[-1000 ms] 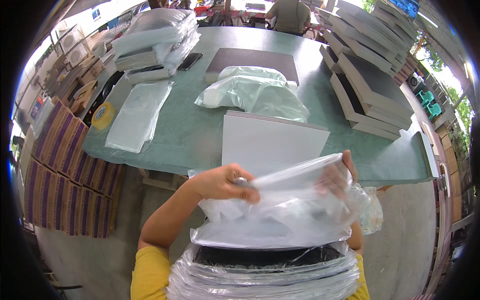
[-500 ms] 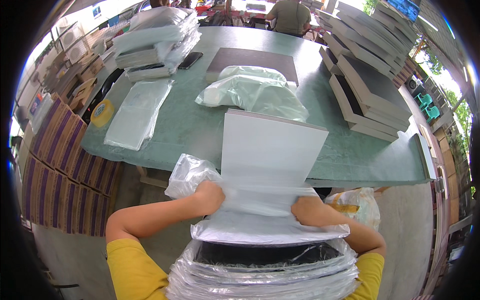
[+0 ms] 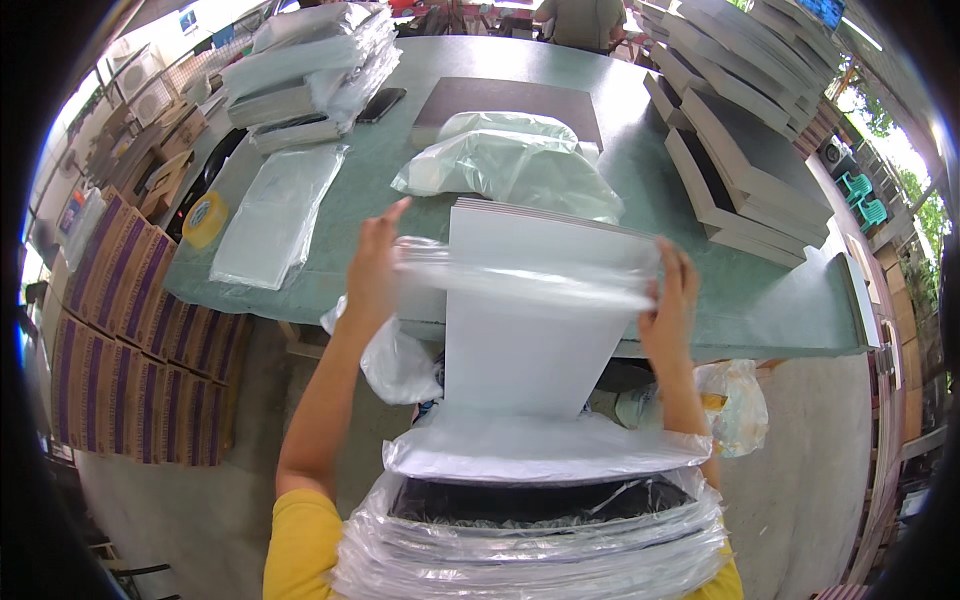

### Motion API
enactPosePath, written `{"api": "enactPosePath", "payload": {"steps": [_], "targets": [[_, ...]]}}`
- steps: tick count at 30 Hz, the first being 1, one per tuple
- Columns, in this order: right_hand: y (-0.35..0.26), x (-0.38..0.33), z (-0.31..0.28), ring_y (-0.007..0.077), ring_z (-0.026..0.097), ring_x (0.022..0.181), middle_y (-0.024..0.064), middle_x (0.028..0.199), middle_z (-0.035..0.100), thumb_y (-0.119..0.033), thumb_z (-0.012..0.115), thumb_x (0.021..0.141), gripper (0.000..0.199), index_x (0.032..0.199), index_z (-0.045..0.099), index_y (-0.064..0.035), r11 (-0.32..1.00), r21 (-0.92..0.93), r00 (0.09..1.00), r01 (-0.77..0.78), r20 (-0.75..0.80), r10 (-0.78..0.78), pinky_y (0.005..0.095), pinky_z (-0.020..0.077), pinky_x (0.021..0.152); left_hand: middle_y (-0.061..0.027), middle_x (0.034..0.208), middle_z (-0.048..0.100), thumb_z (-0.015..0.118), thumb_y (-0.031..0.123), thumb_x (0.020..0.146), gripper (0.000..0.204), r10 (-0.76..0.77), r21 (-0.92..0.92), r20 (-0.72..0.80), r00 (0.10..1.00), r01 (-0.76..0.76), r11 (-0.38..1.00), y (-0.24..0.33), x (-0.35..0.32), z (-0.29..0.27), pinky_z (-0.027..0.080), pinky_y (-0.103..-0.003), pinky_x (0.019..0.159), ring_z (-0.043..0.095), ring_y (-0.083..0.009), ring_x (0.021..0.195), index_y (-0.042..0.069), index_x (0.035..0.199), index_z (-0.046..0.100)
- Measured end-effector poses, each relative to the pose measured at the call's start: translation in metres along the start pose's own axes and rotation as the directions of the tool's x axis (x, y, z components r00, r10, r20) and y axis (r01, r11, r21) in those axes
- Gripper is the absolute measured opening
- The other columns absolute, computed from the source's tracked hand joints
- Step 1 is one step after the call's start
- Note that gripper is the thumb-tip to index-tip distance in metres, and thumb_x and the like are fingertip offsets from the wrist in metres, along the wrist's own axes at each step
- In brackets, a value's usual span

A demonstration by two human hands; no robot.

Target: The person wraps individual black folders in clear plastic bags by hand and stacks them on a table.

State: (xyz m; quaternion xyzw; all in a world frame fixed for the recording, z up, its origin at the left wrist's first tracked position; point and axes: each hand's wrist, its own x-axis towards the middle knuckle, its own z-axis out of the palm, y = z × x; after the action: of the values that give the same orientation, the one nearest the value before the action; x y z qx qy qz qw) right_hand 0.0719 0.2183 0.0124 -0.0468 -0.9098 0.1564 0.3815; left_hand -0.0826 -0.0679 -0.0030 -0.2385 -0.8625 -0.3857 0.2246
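A thin stack of white boards (image 3: 530, 350) leans upright against the table's front edge, its top edges rising above the tabletop. Across its upper part stretches a bunched clear plastic bag (image 3: 540, 285). My left hand (image 3: 374, 270) grips the bag's left end, slightly blurred, with a finger pointing up. On the other side my right hand (image 3: 672, 300) pinches the right end between thumb and fingers. Closer to me, a pile of plastic-wrapped boards (image 3: 530, 560) rises at the lower edge, partly covering my arms. A crumpled plastic bag (image 3: 395, 360) hangs beside my left forearm.
On the green table (image 3: 400, 210) lie a plastic-covered dark board (image 3: 520, 100), flat plastic bags (image 3: 270, 215), a tape roll (image 3: 205, 220) and a phone (image 3: 381, 105). Tall stacks stand left (image 3: 310, 80) and right (image 3: 750, 165). Cartons (image 3: 140, 380) are piled at left. Another person (image 3: 582, 22) sits beyond.
Both hands have moved up and away from me, drawing the plastic from low on the white boards to near their top. My arms are straighter, and the view has shifted slightly.
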Motion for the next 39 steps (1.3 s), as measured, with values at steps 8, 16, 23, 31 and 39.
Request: {"api": "enactPosePath", "payload": {"steps": [8,16,23,31,39], "targets": [[0.048,0.003,-0.056,0.0195,0.054,0.079,0.0085,0.089,0.056,0.016,0.048,0.053,0.057,0.103,0.059,-0.0071,0.943,0.33,0.992,-0.034,0.123,-0.007,0.0251,0.0424,0.071,-0.009,0.089,0.055,0.05,-0.012,0.06,0.053,0.367,-0.127,0.126,0.922,-0.352,0.928,0.044,0.015,-0.015,0.046,-0.028,0.069,0.055,-0.0204,0.078,0.009,0.108,0.054],[0.078,-0.074,-0.038,0.015,0.058,0.07,0.0081,0.079,0.061,0.0,0.06,0.063,0.018,0.081,0.061,0.0007,0.324,0.345,0.367,-0.881,0.93,0.006,0.0247,0.0443,0.062,-0.006,0.075,0.058,0.058,0.0,0.06,0.033,0.196,-0.433,0.892,0.407,0.894,0.115,-0.012,-0.066,-0.032,0.044,-0.025,0.054,0.052,-0.0126,0.054,-0.001,0.093,0.055],[0.108,-0.248,0.1,0.0246,0.06,0.076,0.0156,0.079,0.061,-0.009,0.055,0.067,0.015,0.076,0.062,0.0009,0.618,-0.217,0.301,-0.756,0.724,0.621,0.0323,0.0458,0.065,-0.0048,0.075,0.059,0.063,0.025,0.077,0.026,-0.17,-0.158,0.951,0.259,0.877,0.454,-0.055,-0.169,0.048,0.045,-0.026,0.065,0.056,-0.0141,0.067,0.003,0.087,0.054],[0.039,-0.088,-0.015,0.0275,0.058,0.084,0.0157,0.086,0.061,-0.024,0.048,0.083,0.03,0.095,0.059,0.0014,0.431,0.324,0.489,-0.842,0.796,0.357,0.039,0.0434,0.075,-0.0092,0.078,0.06,0.061,0.018,0.078,0.022,-0.031,-0.278,0.861,0.507,0.523,0.806,0.025,-0.077,-0.036,0.044,-0.026,0.064,0.057,-0.0139,0.072,-0.002,0.087,0.058],[-0.031,-0.089,-0.02,0.0299,0.023,0.125,0.0205,0.134,0.025,-0.044,0.04,0.087,0.063,0.128,0.03,0.0023,0.562,0.462,-0.009,-0.686,0.767,-0.642,0.0362,0.0183,0.102,-0.0107,0.101,0.057,0.058,0.031,0.079,0.041,0.557,-0.532,0.816,0.151,0.573,0.623,0.083,-0.117,0.005,0.04,-0.029,0.076,0.053,-0.0176,0.092,0.004,0.11,0.052]]}}
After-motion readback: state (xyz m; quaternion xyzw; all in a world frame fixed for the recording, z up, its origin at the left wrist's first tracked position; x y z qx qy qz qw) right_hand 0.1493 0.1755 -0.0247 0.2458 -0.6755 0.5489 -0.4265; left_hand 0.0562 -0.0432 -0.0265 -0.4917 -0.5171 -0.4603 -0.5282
